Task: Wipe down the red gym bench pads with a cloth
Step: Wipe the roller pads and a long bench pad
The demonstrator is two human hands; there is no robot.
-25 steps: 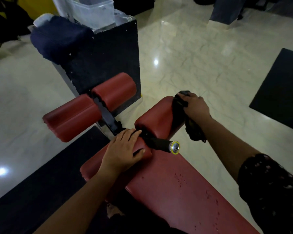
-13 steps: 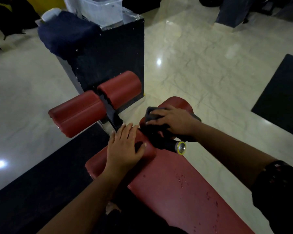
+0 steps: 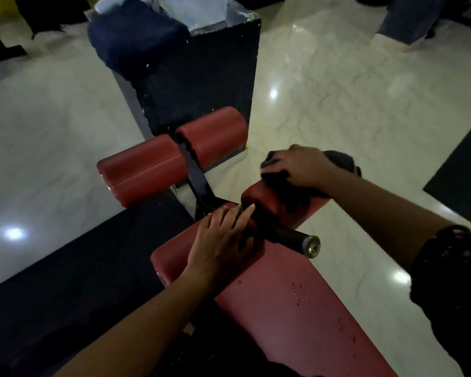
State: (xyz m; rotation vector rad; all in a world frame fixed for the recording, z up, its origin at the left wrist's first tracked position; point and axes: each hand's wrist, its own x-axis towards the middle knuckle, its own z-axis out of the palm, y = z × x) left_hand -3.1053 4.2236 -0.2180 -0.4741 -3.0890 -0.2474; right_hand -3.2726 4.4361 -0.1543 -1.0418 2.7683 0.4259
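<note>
A red bench seat pad (image 3: pixel 288 308) runs from the lower right toward the middle. My left hand (image 3: pixel 223 240) rests flat, fingers straight, on its near roller end. My right hand (image 3: pixel 299 165) presses a dark cloth (image 3: pixel 340 161) onto the far side of the right red roller pad (image 3: pixel 259 198). A black handle with a metal end cap (image 3: pixel 312 246) sticks out between the two hands. Two more red roller pads (image 3: pixel 174 159) sit farther off on a black bar.
A black box (image 3: pixel 201 77) stands just behind the far rollers, with a dark blue towel (image 3: pixel 136 39) and a clear plastic tub on top. Black floor mats lie at the lower left (image 3: pixel 65 268) and the right edge (image 3: pixel 462 170). Glossy pale tile surrounds the bench.
My right hand has slid the cloth from the roller's near top, by the handle, back out over its far side. My left hand has stayed in place on the pad.
</note>
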